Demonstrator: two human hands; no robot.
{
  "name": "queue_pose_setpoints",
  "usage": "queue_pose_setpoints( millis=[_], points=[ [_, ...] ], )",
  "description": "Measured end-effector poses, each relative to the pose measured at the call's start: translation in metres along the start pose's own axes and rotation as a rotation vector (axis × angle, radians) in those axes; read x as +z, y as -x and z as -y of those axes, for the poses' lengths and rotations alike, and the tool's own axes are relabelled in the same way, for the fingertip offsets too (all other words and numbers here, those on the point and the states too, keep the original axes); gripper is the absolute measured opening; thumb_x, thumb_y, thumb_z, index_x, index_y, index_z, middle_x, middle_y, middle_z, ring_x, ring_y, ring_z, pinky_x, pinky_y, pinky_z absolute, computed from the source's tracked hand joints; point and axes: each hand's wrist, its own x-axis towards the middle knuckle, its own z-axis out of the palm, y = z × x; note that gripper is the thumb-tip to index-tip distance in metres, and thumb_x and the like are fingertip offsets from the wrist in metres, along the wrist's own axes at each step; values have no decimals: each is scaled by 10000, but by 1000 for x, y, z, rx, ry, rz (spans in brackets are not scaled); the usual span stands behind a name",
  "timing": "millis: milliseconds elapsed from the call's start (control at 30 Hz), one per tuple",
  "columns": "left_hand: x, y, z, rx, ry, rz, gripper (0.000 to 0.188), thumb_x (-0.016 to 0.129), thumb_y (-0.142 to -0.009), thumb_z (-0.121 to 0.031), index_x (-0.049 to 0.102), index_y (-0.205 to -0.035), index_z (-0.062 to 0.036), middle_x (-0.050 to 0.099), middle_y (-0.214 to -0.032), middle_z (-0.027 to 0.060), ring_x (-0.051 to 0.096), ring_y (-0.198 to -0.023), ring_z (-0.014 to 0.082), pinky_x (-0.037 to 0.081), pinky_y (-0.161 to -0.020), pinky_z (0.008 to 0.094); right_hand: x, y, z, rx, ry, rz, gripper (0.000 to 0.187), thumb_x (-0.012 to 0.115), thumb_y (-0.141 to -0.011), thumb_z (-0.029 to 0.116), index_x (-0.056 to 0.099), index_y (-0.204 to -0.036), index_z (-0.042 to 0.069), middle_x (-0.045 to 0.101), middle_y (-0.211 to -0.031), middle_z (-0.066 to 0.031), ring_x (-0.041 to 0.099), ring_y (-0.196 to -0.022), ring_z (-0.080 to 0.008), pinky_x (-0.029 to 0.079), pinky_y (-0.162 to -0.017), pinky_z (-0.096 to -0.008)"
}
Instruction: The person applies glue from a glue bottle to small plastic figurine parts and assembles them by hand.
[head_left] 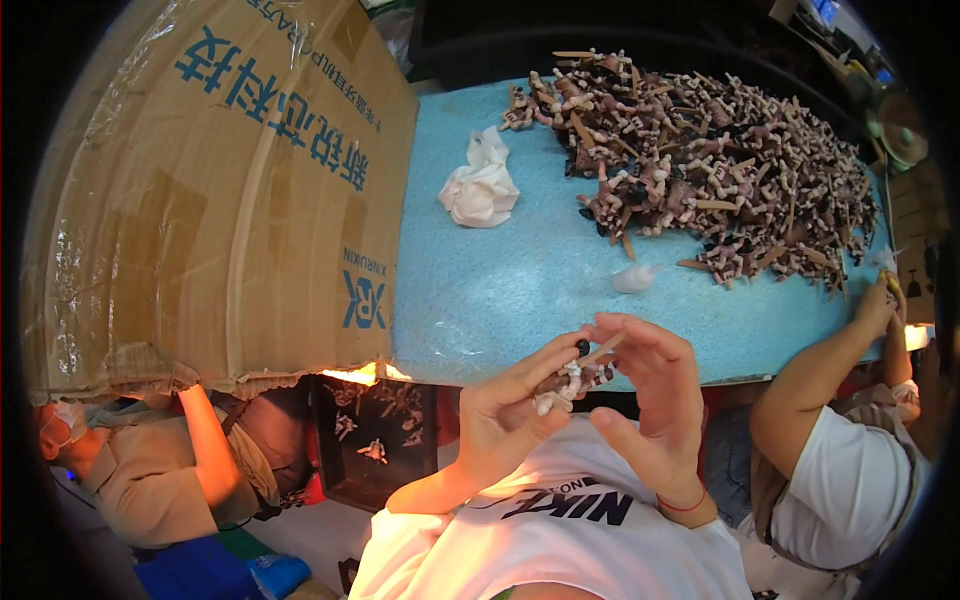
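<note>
Just off the near edge of the blue table, my left hand (512, 405) is closed round a small painted figurine (570, 380). The figurine has a dark round head, pale and brownish parts, and a flat light-brown strip (606, 348) sticking up to the right. My right hand (655, 395) curves around its right side with fingers and thumb apart. Its fingertips are close to the strip's end; whether they touch it I cannot tell. Past my hands, a small translucent bottle (634, 279) lies on the table.
A large heap of similar figurines (700, 150) covers the far right of the blue tabletop (450, 310). Crumpled white tissue (482, 185) lies left of it. A tall cardboard box (220, 220) stands at left. A dark tray (375, 440) holds more figurines. People sit on both sides.
</note>
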Motion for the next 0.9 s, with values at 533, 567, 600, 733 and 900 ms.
queue_pose_setpoints(
  millis=[533, 567, 600, 733, 900],
  points=[
    [4, -1, -3, 331, -568, -57, 441, 665, -721, -29, 540, -1134, 63, 491, -1212, 235, 558, -901, 234, 479, -766, 295, -1, -9, -6, 45, -147, 190, 543, 578, -690, -83, 406, -1201, -14, 450, -1205, -131, 470, -1068, -192, 374, -947, -326],
    [5, -2, -3, 332, -566, -60, 441, 665, -721, -29, 540, -1134, 63, 491, -1212, 235, 558, -901, 234, 479, -766, 295, -1, -10, -6, 34, -186, 194, 546, 569, -684, -94, 402, -1197, -13, 449, -1204, -140, 470, -1073, -196, 373, -950, -329],
    [4, -3, -3, 358, -613, -62, 449, 667, -698, -15, 548, -1123, 63, 497, -1204, 233, 559, -885, 236, 479, -751, 294, 0, -10, -7, 36, -186, 199, 546, 569, -684, -94, 402, -1197, -13, 449, -1204, -140, 470, -1073, -196, 373, -950, -329],
    [5, -4, -5, 397, -689, -73, 466, 672, -639, 13, 567, -1091, 62, 514, -1181, 224, 554, -828, 234, 478, -717, 289, 0, -11, -11, 53, -231, 191, 570, 558, -673, -105, 363, -1200, -13, 435, -1221, -172, 465, -1092, -216, 375, -954, -347],
    [8, -4, -9, 396, -746, -95, 477, 675, -615, 19, 572, -1079, 57, 516, -1176, 219, 544, -791, 242, 475, -697, 292, 0, -12, -14, 35, -251, 203, 581, 553, -676, -103, 330, -1205, -14, 429, -1221, -192, 464, -1104, -233, 378, -955, -366]
  ],
)
